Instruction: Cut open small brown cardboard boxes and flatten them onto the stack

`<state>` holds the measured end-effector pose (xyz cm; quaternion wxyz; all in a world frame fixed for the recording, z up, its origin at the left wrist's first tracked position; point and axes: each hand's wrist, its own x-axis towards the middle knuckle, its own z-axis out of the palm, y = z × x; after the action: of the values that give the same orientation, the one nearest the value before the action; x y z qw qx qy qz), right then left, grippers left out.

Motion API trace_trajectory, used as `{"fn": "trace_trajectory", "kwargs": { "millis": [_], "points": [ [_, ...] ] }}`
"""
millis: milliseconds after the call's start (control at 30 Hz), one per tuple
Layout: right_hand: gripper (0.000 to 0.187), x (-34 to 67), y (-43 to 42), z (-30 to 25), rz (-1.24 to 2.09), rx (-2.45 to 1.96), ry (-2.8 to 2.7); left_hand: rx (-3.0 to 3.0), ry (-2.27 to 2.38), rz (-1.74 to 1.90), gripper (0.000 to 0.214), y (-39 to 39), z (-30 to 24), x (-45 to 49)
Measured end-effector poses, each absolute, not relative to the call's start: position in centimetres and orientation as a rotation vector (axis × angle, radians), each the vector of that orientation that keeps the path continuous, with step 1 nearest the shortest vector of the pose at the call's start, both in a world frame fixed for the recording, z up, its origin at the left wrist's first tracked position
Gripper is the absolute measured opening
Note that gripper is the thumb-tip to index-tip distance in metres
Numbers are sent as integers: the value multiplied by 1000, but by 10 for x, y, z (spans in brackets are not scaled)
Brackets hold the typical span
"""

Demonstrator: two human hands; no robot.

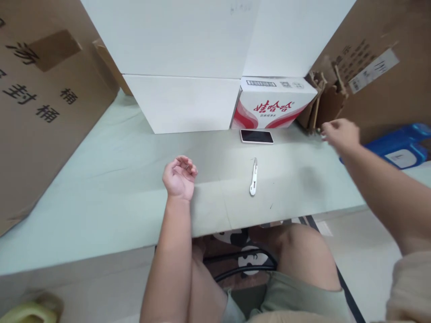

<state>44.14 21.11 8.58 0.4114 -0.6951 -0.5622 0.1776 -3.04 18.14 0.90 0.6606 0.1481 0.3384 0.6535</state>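
Note:
My left hand (181, 178) rests palm up on the pale green table, fingers loosely curled and apart, with nothing in it. Out to the right, my right hand (340, 133) is raised beside the torn edge of a cardboard box. Its fingertips pinch something small and whitish, too small to make out. Between the hands lies a slim white utility knife (254, 177), its narrow tip pointing away from me. Behind the knife a phone (257, 136) with a dark screen lies flat, close to the front of a red and white carton (273, 107).
White boxes (188, 103) form a wall at the back. A large brown carton (50, 103) stands on the left, another brown carton (380, 80) on the right. A blue container (400, 146) lies beyond my right forearm. The table (101, 202) ends just before my knees.

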Motion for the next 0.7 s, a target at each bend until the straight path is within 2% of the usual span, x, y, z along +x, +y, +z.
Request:
{"fn": "trace_trajectory", "kwargs": {
  "millis": [100,267,367,467,700],
  "points": [
    [3,392,193,38,399,-1995,-1438,312,759,1491,17,181,10,-32],
    [19,298,149,-12,647,-1976,-1754,243,724,1482,15,175,11,-26],
    [25,258,139,-13,727,-1872,-1955,215,695,1497,15,169,13,-24],
    [29,234,143,-4,640,-1855,-2082,182,661,1518,16,164,16,-28],
    [25,204,161,-2,590,-1898,-2326,77,572,1570,15,160,21,-53]
  ]
}}
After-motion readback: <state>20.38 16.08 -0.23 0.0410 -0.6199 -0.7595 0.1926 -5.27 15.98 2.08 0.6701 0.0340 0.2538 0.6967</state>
